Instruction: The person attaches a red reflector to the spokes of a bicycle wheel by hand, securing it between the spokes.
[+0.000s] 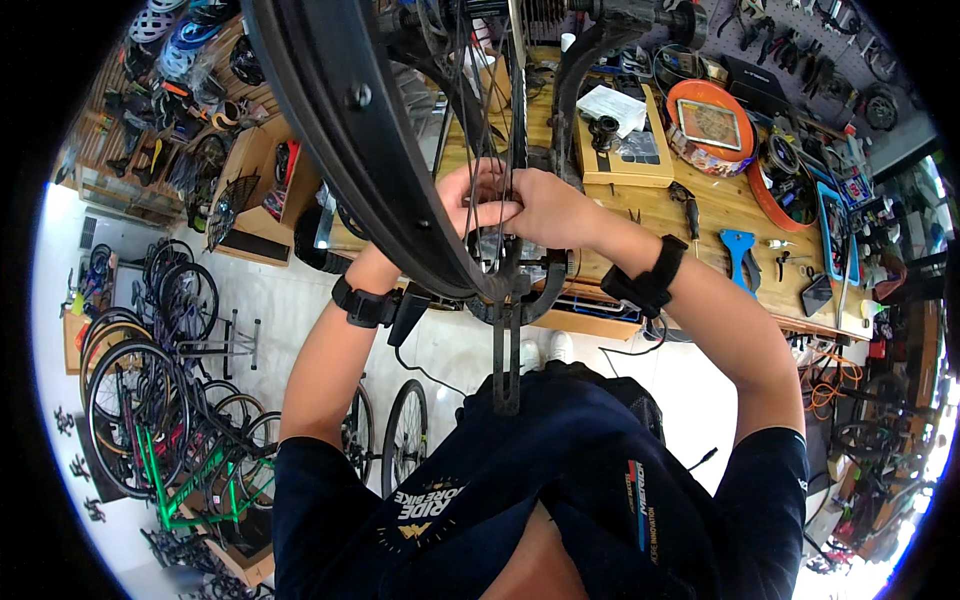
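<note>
A black wheel (355,150) stands upright before the person, held in a dark metal stand (572,85); the left hand (470,200) and the right hand (553,212) meet at the wheel's spokes, just right of its rim; the fingers of both are curled inward with their tips close together, though whether they pinch a spoke or some small part between them cannot be told.

A wooden workbench (640,205) spreads behind and to the right of the wheel; on it, right of the wheel, lies a flat yellow-brown box (655,168) with a clear window in its top, bearing a white sheet of paper (612,108) and a small dark part (603,132); farther right of the wheel sits a round orange tub (745,148), a square framed panel (709,124) lying across its mouth; beyond that tub, a red-orange bowl (764,197) holds dark, coiled pieces; farthest right of the wheel among these, a blue tray (828,225) holds small items too crowded to tell apart; a blue tool (739,255) lies nearer the person than the tub, to the wheel's right; well left of the wheel, an open cardboard box (255,170) holds red and dark things, partly hidden by its walls.
</note>
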Available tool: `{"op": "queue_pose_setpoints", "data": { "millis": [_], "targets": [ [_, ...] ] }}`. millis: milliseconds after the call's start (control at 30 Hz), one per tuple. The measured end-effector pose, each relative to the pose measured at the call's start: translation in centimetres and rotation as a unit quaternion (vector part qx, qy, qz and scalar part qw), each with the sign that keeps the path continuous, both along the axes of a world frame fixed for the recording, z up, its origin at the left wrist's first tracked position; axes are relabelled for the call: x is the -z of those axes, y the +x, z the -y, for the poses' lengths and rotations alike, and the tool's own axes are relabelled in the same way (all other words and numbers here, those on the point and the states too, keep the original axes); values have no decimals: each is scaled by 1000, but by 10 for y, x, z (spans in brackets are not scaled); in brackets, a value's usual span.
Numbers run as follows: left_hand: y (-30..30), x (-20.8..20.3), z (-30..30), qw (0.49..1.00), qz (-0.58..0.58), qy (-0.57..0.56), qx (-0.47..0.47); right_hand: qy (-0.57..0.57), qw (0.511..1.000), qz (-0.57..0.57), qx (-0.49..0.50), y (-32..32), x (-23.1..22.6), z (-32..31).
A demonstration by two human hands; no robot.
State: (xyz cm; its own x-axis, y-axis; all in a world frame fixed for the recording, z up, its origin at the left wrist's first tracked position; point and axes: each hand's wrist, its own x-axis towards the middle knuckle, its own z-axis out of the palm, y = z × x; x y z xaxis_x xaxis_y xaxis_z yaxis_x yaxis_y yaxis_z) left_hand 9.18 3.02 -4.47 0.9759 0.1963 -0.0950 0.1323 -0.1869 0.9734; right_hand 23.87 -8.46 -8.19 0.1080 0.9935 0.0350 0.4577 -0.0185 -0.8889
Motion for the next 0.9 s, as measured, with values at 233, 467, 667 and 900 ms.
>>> {"op": "queue_pose_setpoints", "data": {
  "millis": [233, 467, 667, 900],
  "targets": [
    [-1, -6, -3, 999, 8, -12, 43, -28, 999, 24, 13, 4, -5, 2],
    [-2, -4, -2, 1000, -6, -17, 20, -40, 992, 107, 59, -2, -43, 19],
    [-7, 2, -1, 999, 14, -40, 3, -17, 988, 54, 145, -21, -51, 32],
    [-6, 0, -5, 998, 28, -34, 49, 118, 982, 86, 117, -21, -41, 33]
  ]
}}
